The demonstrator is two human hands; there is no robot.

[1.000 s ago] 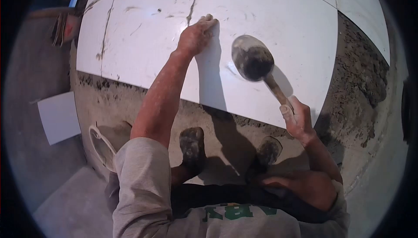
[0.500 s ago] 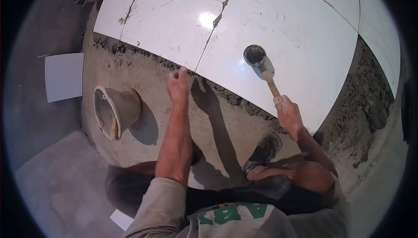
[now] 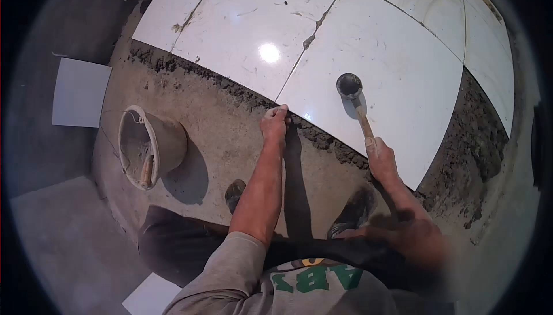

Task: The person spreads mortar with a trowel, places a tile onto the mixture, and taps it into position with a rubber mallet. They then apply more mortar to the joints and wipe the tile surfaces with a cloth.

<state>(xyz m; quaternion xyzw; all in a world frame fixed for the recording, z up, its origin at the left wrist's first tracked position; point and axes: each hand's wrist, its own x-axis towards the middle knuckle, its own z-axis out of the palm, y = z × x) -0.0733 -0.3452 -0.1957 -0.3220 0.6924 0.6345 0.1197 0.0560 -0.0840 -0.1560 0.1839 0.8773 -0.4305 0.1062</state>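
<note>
My right hand (image 3: 382,160) is wrapped round the wooden handle of a rubber mallet (image 3: 349,86). Its black head is over a large white floor tile (image 3: 397,50), with a shadow just beside it. At the tile's near edge, close to the joint with the neighbouring white tile (image 3: 230,38), my left hand (image 3: 275,125) is closed, its fingertips at the edge. Whether it pinches anything is hidden. Grey mortar (image 3: 322,138) shows along the tiles' near edge, below my left hand and to its right.
A bucket (image 3: 173,145) stands on the left with a wooden-handled tool (image 3: 147,171) inside. White tile pieces (image 3: 82,93) lie farther left and at bottom left. Rough mortar (image 3: 469,136) fills a strip on the right. My shoes (image 3: 354,208) are on the bare floor near the tile edge.
My left hand has shifted right along the tile edge to just past the joint. The mallet stays over the same tile, and the view has shifted slightly.
</note>
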